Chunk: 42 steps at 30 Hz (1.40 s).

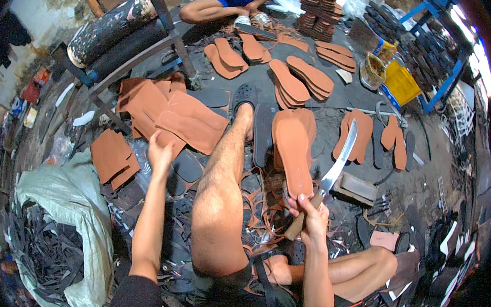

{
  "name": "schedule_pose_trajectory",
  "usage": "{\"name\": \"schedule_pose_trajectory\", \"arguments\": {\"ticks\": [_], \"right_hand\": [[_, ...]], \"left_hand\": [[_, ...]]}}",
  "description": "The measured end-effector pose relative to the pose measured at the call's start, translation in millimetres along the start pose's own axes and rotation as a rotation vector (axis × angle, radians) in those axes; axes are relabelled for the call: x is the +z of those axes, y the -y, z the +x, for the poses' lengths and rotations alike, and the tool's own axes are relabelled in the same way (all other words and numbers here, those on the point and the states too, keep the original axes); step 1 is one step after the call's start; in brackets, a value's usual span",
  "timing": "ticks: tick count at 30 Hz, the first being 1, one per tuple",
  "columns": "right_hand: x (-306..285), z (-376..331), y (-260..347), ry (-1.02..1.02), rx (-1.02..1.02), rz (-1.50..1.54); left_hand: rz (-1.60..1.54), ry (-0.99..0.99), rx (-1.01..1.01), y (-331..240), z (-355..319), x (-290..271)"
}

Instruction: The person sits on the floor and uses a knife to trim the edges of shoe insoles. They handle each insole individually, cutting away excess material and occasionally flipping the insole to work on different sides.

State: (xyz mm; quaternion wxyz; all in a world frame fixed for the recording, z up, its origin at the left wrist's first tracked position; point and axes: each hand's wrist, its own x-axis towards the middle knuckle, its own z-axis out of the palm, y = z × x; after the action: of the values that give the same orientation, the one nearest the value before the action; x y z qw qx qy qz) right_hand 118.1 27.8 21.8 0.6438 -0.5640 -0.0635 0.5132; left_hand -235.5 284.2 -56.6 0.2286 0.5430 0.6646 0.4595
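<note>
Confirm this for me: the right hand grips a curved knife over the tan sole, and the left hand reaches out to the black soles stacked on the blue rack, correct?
Not quite. In the head view the left hand reaches to the brown leather sheets on the floor, not the rack. The rest holds: the right hand grips the curved knife over the tan sole.

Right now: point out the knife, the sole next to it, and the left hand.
knife (340, 159), head view, middle of the curved blade.
brown sole (293, 150), head view, centre of its flat top face.
left hand (159, 153), head view, back of the hand, at the brown sheets.
</note>
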Motion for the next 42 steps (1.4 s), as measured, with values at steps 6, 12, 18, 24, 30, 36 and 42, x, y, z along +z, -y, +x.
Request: {"name": "schedule_pose_trajectory", "arguments": {"ticks": [6, 12, 18, 24, 30, 36, 42], "right_hand": [[12.3, -2.2, -5.6, -0.022, 0.042, -0.024], [-45.2, -55.7, -8.3, -0.109, -0.014, -0.233], [-16.9, -70.5, 23.8, 0.128, -0.111, -0.209], [36.5, -39.9, 50.4, 0.376, -0.269, 0.366], [-8.5, -51.8, 71.0, 0.464, -0.318, -0.281], [29.2, -103.8, -4.9, -0.011, -0.42, 0.197], [31.9, -125.2, 1.0, -0.146, -0.455, 0.207]], "left_hand": [[0.663, -0.053, 0.202, 52.7, 116.7, 65.1], [0.026, 0.518, -0.296, -46.2, 92.8, 13.1], [0.172, 0.154, 1.082, -190.8, -43.5, -118.9], [0.007, 0.56, 1.325, -263.3, -129.2, -161.0], [-0.372, 0.522, 0.717, -237.5, -135.4, -123.7], [-1.475, 0.461, -0.621, -244.4, -277.3, -38.2], [-1.447, 0.615, -0.363, -241.8, -296.9, -17.6]]}}
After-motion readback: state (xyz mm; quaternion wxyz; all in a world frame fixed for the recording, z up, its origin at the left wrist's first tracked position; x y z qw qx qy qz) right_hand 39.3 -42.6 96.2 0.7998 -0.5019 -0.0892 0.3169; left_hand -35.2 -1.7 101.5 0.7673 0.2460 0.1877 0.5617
